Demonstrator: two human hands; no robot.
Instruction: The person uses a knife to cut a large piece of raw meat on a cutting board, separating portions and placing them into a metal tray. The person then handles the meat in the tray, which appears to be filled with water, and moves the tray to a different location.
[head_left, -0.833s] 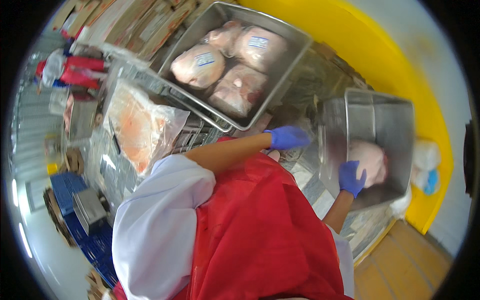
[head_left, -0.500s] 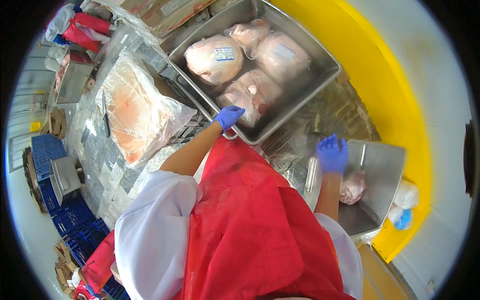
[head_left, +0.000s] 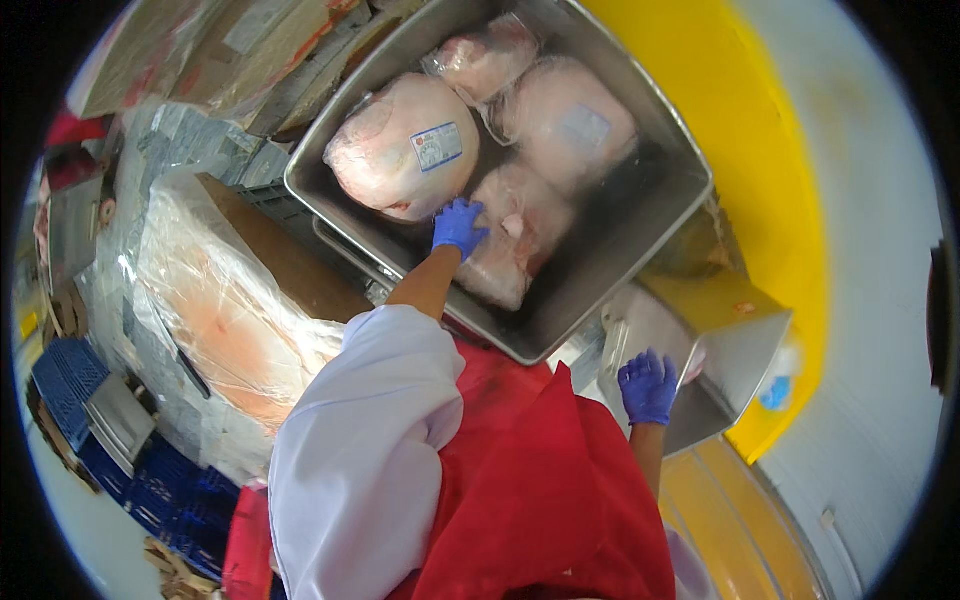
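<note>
A: By which hand is a cut most closely met?

B: By the left hand [head_left: 460, 228]. With 12 taken as the top of the head view, the near cut [head_left: 520, 225] is placed at 3 o'clock from it, inside the bin [head_left: 630, 235].

A: How is that cut's long axis set?

B: Roughly from 1 to 7 o'clock, so a long flank is presented to the fingers.

A: Is it gripped?

B: No pinch is shown. The fingers are parted and slightly bent at the cut's edge; whether the wrap is touched cannot be told.

A: What else is set close by?

B: The left cut [head_left: 385, 150], just beside the same hand at 11 o'clock. The far cut [head_left: 570, 115] is set farther off, between 1 and 2.

A: And the right hand [head_left: 648, 388]?

B: It is held at the tub [head_left: 715, 395], at 4 o'clock from the left hand, its fingers loosely spread and nothing seen in them. From the near cut it is found near 5 o'clock, outside the bin.
</note>
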